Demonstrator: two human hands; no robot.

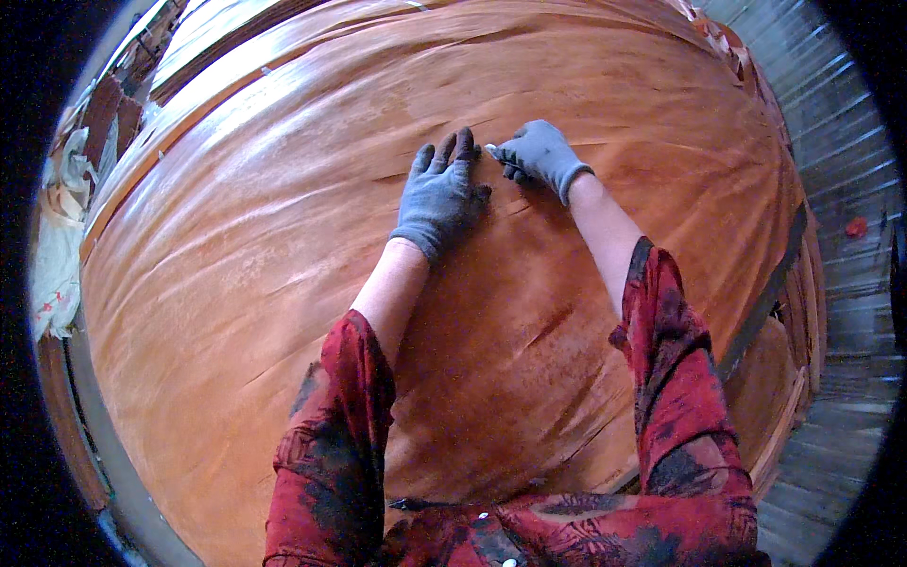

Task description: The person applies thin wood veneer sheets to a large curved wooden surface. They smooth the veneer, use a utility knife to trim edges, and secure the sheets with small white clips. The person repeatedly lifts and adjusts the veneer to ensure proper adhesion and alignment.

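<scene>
A broad, reddish-orange sheet that looks like wood veneer lies before me, rippled with long wrinkles and a few dark splits. My left hand, in a grey glove with darkened fingertips, rests on it with the fingers spread. Just to its right, my right hand, also gloved in grey, is closed in a pinch close to the sheet. A small whitish tip pokes out between its thumb and fingers; what it belongs to is hidden in the grip. The two hands are a short gap apart.
Stacked sheet edges show along the right side, beside a grey ribbed floor. At the far left are a pale crumpled sheet and broken brown pieces. Another stack stands at the far upper left. A red scrap lies at right.
</scene>
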